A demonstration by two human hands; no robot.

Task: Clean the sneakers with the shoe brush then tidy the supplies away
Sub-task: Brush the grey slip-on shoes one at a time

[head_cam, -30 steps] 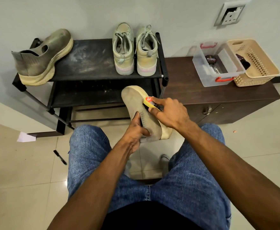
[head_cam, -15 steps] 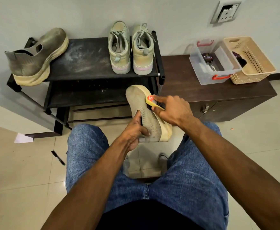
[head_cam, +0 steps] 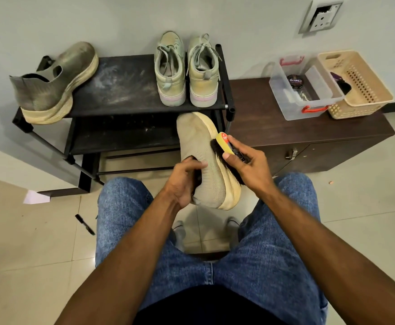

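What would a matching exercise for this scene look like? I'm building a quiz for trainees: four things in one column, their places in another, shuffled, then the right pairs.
Things:
1. shoe brush
2. polish tin
3. laced sneaker pair
4. black marker

Places:
A. on the floor tiles
B. on the rack's top shelf
C. in the right hand, against the knit shoe that the left hand holds
D. in the clear plastic box

Pairs: 1-C, 2-D, 3-B, 4-A
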